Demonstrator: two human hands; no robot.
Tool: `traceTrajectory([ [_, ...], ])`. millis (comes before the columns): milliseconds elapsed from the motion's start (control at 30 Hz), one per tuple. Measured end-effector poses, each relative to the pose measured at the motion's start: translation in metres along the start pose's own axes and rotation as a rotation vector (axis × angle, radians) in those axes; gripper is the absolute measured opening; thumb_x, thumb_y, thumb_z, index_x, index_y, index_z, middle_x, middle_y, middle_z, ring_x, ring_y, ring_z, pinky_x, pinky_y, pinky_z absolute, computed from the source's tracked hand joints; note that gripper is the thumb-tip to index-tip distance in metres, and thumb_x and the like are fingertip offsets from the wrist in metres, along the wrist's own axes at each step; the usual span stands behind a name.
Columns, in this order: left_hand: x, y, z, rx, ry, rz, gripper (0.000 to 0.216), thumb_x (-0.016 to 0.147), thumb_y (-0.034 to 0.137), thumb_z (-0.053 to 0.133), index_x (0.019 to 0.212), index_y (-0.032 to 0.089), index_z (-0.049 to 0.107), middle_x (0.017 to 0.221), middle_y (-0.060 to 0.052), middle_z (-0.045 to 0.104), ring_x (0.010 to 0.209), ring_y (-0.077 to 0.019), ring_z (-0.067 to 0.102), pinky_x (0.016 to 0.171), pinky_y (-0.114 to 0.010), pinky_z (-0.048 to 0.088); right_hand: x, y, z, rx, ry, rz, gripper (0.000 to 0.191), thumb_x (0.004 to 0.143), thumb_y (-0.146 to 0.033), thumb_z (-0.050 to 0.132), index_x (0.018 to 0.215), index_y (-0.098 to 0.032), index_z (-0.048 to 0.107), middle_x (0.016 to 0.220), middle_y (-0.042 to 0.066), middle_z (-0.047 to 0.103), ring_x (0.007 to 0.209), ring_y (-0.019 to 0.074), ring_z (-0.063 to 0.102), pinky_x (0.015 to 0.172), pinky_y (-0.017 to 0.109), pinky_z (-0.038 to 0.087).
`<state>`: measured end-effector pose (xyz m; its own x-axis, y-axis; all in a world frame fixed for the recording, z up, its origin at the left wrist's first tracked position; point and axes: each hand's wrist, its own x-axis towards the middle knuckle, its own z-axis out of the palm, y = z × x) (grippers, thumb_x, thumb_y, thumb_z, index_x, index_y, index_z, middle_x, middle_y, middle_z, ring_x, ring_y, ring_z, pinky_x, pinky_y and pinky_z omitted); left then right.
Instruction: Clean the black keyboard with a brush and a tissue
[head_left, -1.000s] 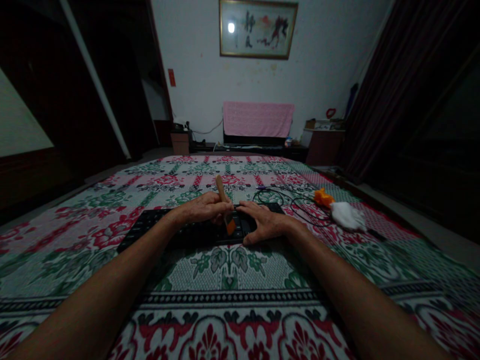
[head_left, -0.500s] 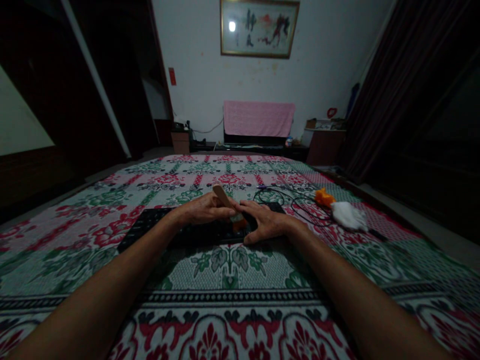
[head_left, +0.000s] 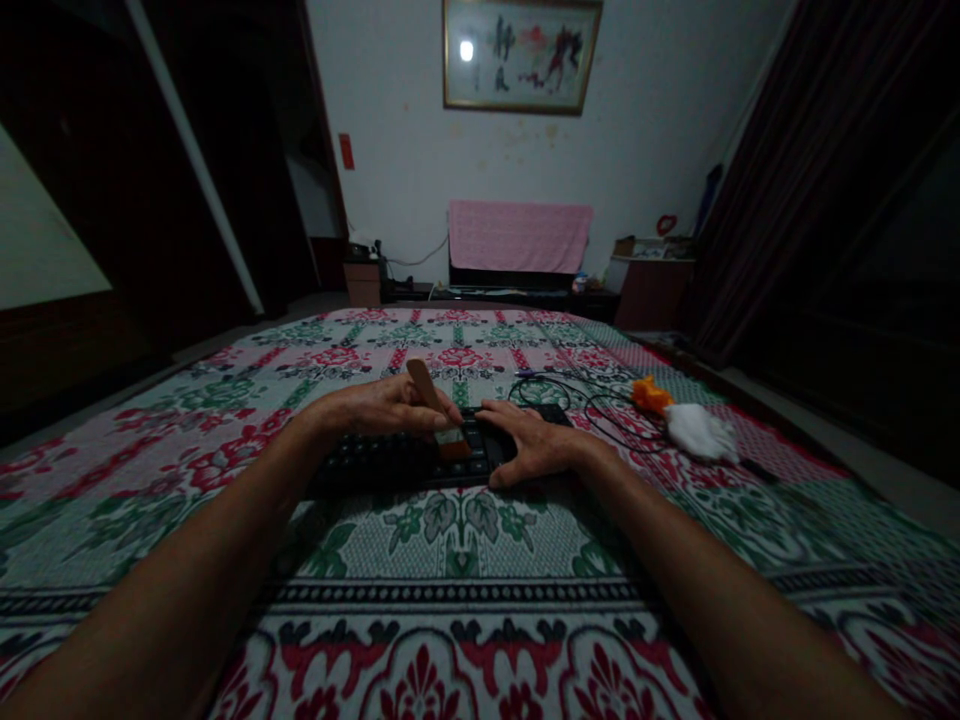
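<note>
A black keyboard (head_left: 397, 462) lies crosswise on the patterned bedspread. My left hand (head_left: 386, 405) is closed around a brush (head_left: 425, 384) with a flat wooden handle, which leans up and to the left. Its brown bristles (head_left: 453, 451) meet the keys right of the keyboard's middle. Over the right end of the keyboard, my right hand (head_left: 531, 443) spans it from back to front. The thumb sits at the near edge and the fingertips reach the far edge. My left forearm and hand cover part of the keyboard's left side.
On the right lie a black cable (head_left: 592, 395), a crumpled orange item (head_left: 651, 394) and a white cloth-like bundle (head_left: 701, 432). The bedspread (head_left: 461, 545) stretches to a low stand by the wall, where a pink cloth (head_left: 520, 237) drapes over a dark screen-like object.
My left hand has moved left with the brush, shifting the bristles left along the keys. My right hand keeps its place on the keyboard.
</note>
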<state>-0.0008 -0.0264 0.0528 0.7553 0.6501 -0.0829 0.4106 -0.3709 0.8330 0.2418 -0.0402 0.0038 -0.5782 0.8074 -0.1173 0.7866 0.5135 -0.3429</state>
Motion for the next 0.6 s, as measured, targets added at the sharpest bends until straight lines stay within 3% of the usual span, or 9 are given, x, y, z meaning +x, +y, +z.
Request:
traceTrajectory([
  [133, 0.008, 0.002, 0.009, -0.019, -0.02, 0.04, 0.032, 0.076, 0.036, 0.063, 0.1, 0.016, 0.067, 0.092, -0.006, 0.067, 0.08, -0.0145, 0.059, 0.07, -0.023, 0.045, 0.001, 0.002, 0.001, 0.006, 0.006, -0.012, 0.105, 0.056, -0.056, 0.072, 0.143, -0.022, 0.025, 0.152, 0.012, 0.013, 0.139, 0.0331, 0.007, 0.111, 0.054, 0.007],
  [267, 0.005, -0.004, 0.006, -0.025, -0.079, -0.015, 0.032, 0.075, 0.037, 0.064, 0.099, 0.017, 0.067, 0.09, -0.005, 0.068, 0.074, -0.0138, 0.058, 0.067, -0.023, 0.046, 0.0, 0.001, 0.001, 0.004, -0.001, -0.005, 0.104, 0.057, -0.055, 0.072, 0.143, -0.021, 0.025, 0.152, 0.012, 0.012, 0.139, 0.0327, 0.007, 0.11, 0.054, 0.006],
  [433, -0.003, -0.003, -0.003, -0.027, -0.038, -0.051, 0.03, 0.074, 0.037, 0.064, 0.096, 0.017, 0.068, 0.086, -0.005, 0.068, 0.075, -0.0152, 0.059, 0.066, -0.024, 0.047, -0.001, 0.0, 0.0, 0.006, 0.011, 0.002, 0.104, 0.056, -0.054, 0.073, 0.143, -0.021, 0.026, 0.152, 0.011, 0.014, 0.139, 0.0336, 0.009, 0.111, 0.054, 0.008],
  [600, 0.005, 0.0, 0.004, -0.048, -0.029, 0.001, 0.03, 0.075, 0.036, 0.064, 0.099, 0.017, 0.066, 0.09, -0.005, 0.067, 0.079, -0.0155, 0.059, 0.07, -0.025, 0.047, 0.001, 0.002, 0.001, 0.008, 0.011, -0.018, 0.105, 0.056, -0.054, 0.073, 0.143, -0.02, 0.025, 0.152, 0.013, 0.013, 0.139, 0.0335, 0.009, 0.11, 0.055, 0.008],
])
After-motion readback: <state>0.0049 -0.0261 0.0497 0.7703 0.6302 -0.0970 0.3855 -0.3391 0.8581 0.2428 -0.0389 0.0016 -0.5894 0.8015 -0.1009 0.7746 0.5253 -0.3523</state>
